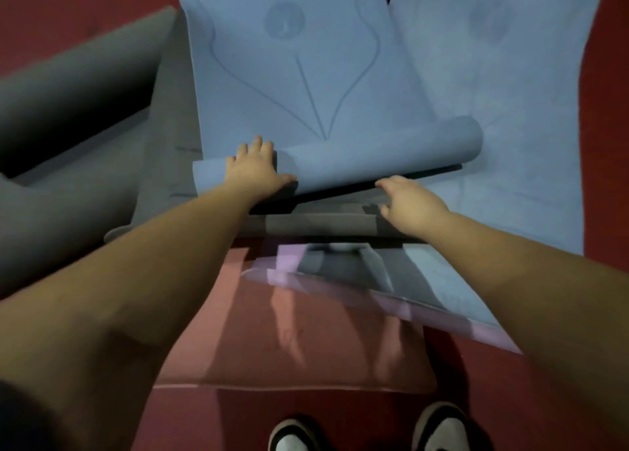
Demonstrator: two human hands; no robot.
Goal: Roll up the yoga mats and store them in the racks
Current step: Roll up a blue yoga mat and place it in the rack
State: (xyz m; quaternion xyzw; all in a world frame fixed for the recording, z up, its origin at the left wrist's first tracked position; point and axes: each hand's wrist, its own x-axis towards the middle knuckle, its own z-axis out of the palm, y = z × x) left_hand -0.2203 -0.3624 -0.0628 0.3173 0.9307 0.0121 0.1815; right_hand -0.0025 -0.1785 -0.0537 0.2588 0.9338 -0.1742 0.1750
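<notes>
Here the blue mat [289,76] lies lengthwise on the red floor [68,15], running toward 12 o'clock, with its near end turned over into a loose, uneven roll [374,151] across the middle of the view. The roll looks fatter and more open at its 3 o'clock end, so it is coning.

The left hand [255,168] presses on the roll's 9 o'clock end, fingers fairly straight over the top, thumb at the near edge. The right hand [408,198] sits just nearer, at 4 o'clock from the roll, fingers loosely curled and seemingly holding nothing, touching the near edge or just short of it; I cannot tell which.

To do this well, I would bring the right hand up onto the fat end, tuck that end tighter, then push both ends forward evenly.

A second blue mat [510,93] lies at 2 o'clock, grey mats [85,110] at 9 o'clock, a pink one [289,331] at 6 o'clock, and shoes [442,430] below. No rack is visible.
</notes>
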